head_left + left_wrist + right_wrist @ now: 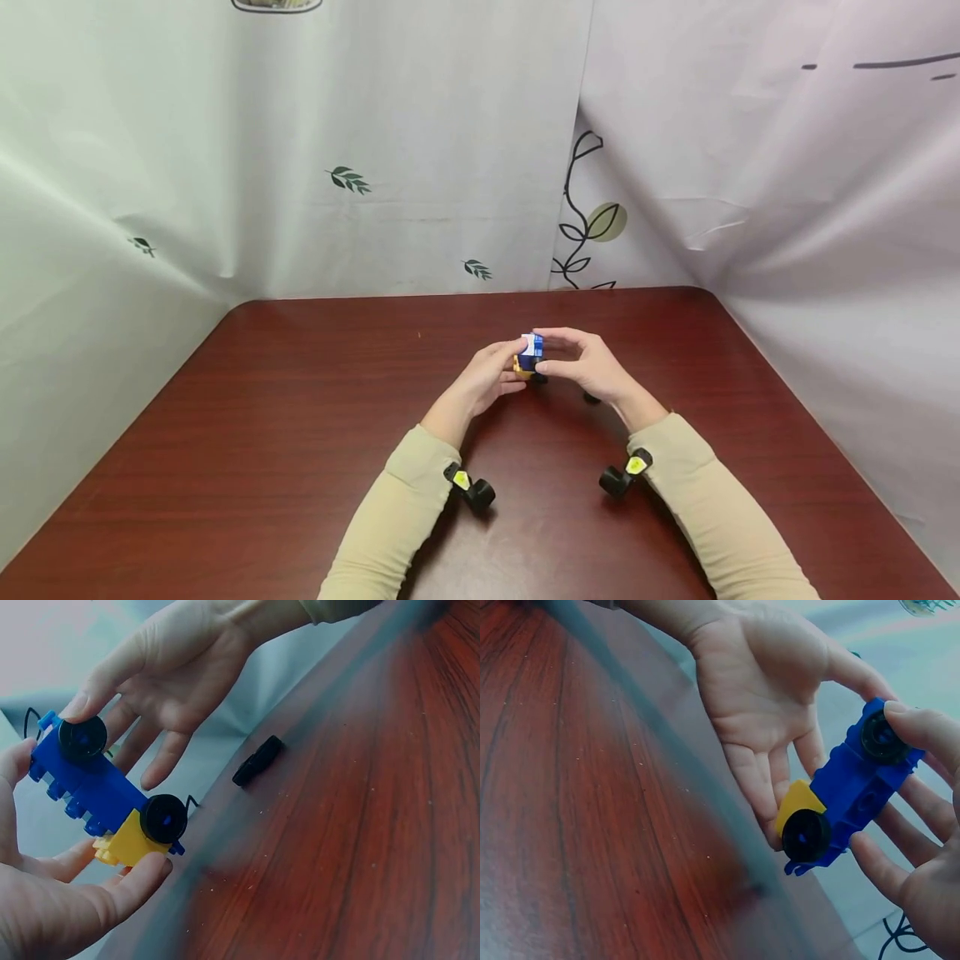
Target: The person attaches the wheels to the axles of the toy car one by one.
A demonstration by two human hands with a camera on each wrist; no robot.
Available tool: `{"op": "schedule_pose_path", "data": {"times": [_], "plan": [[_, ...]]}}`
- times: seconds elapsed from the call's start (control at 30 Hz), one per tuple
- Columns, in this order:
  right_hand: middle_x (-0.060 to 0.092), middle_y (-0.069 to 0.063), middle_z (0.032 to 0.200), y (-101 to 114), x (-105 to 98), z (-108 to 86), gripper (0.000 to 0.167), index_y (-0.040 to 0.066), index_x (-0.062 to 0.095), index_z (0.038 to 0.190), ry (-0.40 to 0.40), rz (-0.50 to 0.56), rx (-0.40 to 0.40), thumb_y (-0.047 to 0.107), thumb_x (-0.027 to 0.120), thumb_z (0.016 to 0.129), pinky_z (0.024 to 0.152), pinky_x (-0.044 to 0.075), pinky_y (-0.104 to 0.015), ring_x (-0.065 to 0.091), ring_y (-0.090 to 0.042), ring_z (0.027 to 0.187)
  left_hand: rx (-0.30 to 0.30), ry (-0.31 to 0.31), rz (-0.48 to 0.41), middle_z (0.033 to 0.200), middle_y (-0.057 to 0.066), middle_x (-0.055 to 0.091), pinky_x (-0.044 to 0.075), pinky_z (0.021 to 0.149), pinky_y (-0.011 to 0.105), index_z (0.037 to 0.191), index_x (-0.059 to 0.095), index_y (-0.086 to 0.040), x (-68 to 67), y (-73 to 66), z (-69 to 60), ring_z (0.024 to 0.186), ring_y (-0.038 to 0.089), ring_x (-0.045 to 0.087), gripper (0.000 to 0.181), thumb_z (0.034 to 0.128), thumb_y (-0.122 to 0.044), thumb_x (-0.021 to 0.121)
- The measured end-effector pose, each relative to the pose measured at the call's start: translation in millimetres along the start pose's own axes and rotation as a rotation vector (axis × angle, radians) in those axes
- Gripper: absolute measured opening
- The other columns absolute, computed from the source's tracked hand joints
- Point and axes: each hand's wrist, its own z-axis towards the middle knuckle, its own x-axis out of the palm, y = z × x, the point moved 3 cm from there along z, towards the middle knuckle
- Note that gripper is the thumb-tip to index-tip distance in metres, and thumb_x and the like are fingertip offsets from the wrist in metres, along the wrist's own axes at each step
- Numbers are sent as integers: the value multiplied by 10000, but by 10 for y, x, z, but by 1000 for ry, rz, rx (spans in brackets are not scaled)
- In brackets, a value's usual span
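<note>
Because both hands are curled partway around it, a small toy car of blue and yellow plastic bricks with round black wheels point(105, 787) is held up above the desk point(315, 450). Its length is spanned by the left hand point(480, 379), with fingers at the yellow end and the thumb at the blue one; a wheel at the blue end is pressed by the thumb of the right hand point(596, 367). A wheel could be popped off if that thumb were pushed too hard, and bricks could be parted if the ends were pulled unevenly; a fall onto the desk could be caused by a loosened grip.

Near the right hand, a small black rounded piece point(257, 760) is seen lying loose; it could be knocked away by the wrist. Black wrist cameras point(478, 496) with yellow patches are worn over beige sleeves point(393, 512). Beyond, white cloth point(435, 125) is printed with green leaf sprigs. No brand or writing can be read.
</note>
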Motion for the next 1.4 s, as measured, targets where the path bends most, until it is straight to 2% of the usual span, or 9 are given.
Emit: {"op": "schedule_pose_path", "data": {"times": [0.17, 0.3, 0.43, 0.53, 0.77, 0.9, 1.03, 1.2, 1.4], "plan": [[603, -175, 1264, 15, 43, -3, 519, 60, 583, 1281, -7, -2, -31, 76, 749, 789, 834, 542, -265, 577, -290, 1148, 53, -12, -33, 1192, 138, 555, 502, 941, 426, 1356, 437, -51, -38, -15, -3, 859, 184, 618, 538, 911, -303, 605], [607, -126, 1279, 20, 50, 3, 513, 89, 597, 1277, -14, -52, -46, 100, 754, 789, 942, 501, -369, 556, -272, 1178, 109, -18, -50, 1219, 147, 548, 493, 950, 452, 1348, 448, -27, -74, -23, 3, 827, 160, 627, 526, 897, -232, 623], [589, -98, 1316, 41, 42, 6, 523, 126, 598, 1290, -8, -108, -56, 158, 759, 794, 1036, 395, -522, 509, -269, 1238, 155, -24, -62, 1250, 157, 538, 456, 988, 490, 1368, 420, 20, -107, -33, 18, 836, 135, 619, 568, 880, -185, 627], [568, -65, 1347, 64, 24, 2, 532, 153, 588, 1304, 0, -153, -55, 213, 754, 802, 1061, 348, -561, 488, -254, 1274, 165, -25, -57, 1265, 155, 537, 441, 1010, 481, 1369, 425, 33, -124, -22, 40, 861, 124, 609, 577, 877, -183, 635], [564, -51, 1351, 13, -67, -25, 525, 150, 580, 1311, 22, -281, -49, 269, 733, 823, 1050, 377, -534, 479, -246, 1286, 161, 1, 85, 1298, 159, 523, 420, 1044, 429, 1342, 473, -9, -132, 37, 39, 1012, 163, 581, 557, 855, -187, 675], [574, -59, 1338, -27, -166, -23, 490, 150, 600, 1287, 17, -316, -14, 283, 721, 832, 1057, 360, -549, 471, -250, 1290, 207, -4, 166, 1278, 168, 533, 446, 1020, 389, 1314, 474, -29, -149, 45, 40, 1076, 216, 584, 562, 823, -176, 705], [571, -83, 1335, -79, -274, -29, 471, 120, 607, 1271, -20, -320, 40, 313, 696, 851, 1065, 334, -575, 454, -274, 1298, 244, 45, 229, 1290, 179, 519, 478, 984, 352, 1311, 423, -46, -149, 38, 26, 1117, 254, 585, 569, 823, -124, 705], [568, -98, 1327, -164, -363, -49, 508, 87, 603, 1264, -53, -356, 114, 366, 689, 848, 1052, 358, -563, 456, -289, 1277, 273, 105, 267, 1329, 175, 478, 479, 983, 371, 1287, 385, -58, -137, 44, -12, 1146, 282, 562, 565, 813, -51, 692], [597, -118, 1276, -254, -415, -66, 525, 51, 608, 1243, -67, -387, 123, 356, 713, 828, 1017, 411, -522, 504, -297, 1217, 268, 121, 275, 1334, 150, 477, 484, 974, 358, 1261, 379, -88, -138, 71, -21, 1137, 265, 547, 575, 788, -22, 699]]}}
